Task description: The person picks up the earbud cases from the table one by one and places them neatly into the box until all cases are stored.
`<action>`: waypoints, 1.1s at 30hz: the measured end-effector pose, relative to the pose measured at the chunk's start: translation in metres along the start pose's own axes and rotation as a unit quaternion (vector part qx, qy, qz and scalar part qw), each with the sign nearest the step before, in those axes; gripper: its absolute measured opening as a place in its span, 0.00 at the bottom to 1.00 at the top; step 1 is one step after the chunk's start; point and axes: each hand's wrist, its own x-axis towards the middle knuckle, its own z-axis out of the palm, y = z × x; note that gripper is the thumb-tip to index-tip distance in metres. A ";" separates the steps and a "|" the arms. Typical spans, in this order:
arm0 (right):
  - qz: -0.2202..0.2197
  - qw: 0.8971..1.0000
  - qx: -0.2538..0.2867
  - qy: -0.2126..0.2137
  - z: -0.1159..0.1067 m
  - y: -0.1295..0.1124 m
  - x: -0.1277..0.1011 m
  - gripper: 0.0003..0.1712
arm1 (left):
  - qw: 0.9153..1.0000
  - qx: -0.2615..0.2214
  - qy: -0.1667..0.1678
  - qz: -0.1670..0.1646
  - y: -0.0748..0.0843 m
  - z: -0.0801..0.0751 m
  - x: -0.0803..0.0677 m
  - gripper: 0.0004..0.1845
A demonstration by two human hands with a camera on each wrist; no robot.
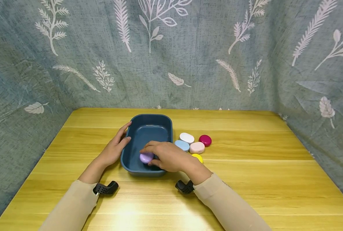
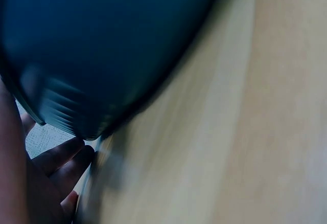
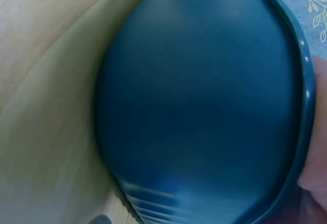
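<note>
Nearest, at six o'clock of the wooden table [image 1: 246,179]: two beige sleeves, each with a black wrist mount. Just beyond, the right hand [image 1: 167,156] over the near end of the dark blue tray [image 1: 148,122], fingers curled round a lilac oval case [image 1: 146,157], pinched low inside the tray against its near wall. At nine o'clock of the tray, the left hand [image 1: 115,148] laid flat along the outer left wall, fingers straight and relaxed, touching the rim and gripping nothing. From the left wrist view, only blurred blue wall and fingertips [image 2: 61,155] beside bare wood; from the right wrist view, the tray's blue inside [image 3: 204,96], blurred, the case itself not visible.

At three o'clock of the tray, a cluster of oval cases on the table: a yellow case [image 1: 198,157] closest, half hidden behind the right wrist; then a light blue case [image 1: 182,145] just beside the tray wall, touching a pale pink case [image 1: 197,147]; farther, a white case [image 1: 187,137] and a magenta case [image 1: 205,140]. Farthest, at twelve o'clock, a grey-green leaf-print curtain [image 1: 171,54] behind and around the table.
</note>
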 end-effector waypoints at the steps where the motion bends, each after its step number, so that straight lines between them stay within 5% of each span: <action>1: 0.000 1.000 0.000 0.000 0.000 0.000 0.000 0.25 | 1.000 0.001 0.000 0.000 0.000 0.000 0.000 0.32; 33: 0.016 1.000 0.013 -0.004 -0.001 -0.001 0.002 0.25 | 1.000 0.003 0.000 -0.001 0.000 -0.003 0.002 0.32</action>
